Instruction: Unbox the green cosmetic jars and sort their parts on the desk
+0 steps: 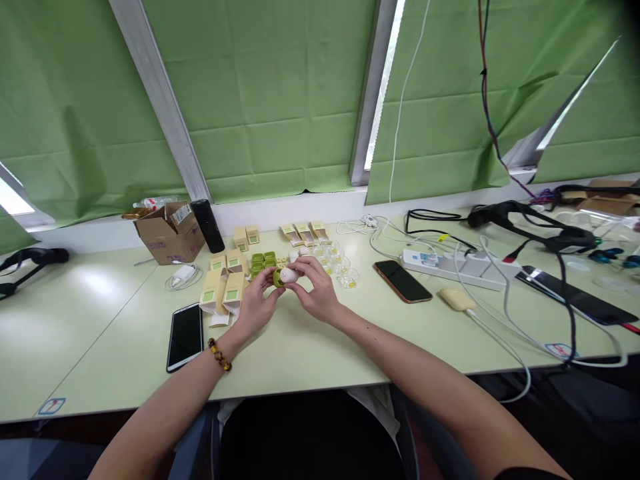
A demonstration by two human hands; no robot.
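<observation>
Above the table, my left hand (259, 297) is closed on a small olive-green cup-like piece (278, 278). My right hand (316, 288) grips a pale pink-white rounded piece (288, 275), held against or very close to the green one. Whether the two are joined I cannot tell. Just behind my hands lie several square green pieces (263, 259) and small yellow pieces (281, 259). To their right are clear plastic domes (349, 279) with yellow bits in them. Left of my left hand lie small open cartons (233, 288) with green labels.
A phone (185, 337) lies on the left, another phone (403, 281) on the right. Further right are a power strip (455, 267), a cream case (457, 299) and loose cables. A cardboard box (171, 233) and a black cylinder (208, 225) stand at the back left, below green blinds.
</observation>
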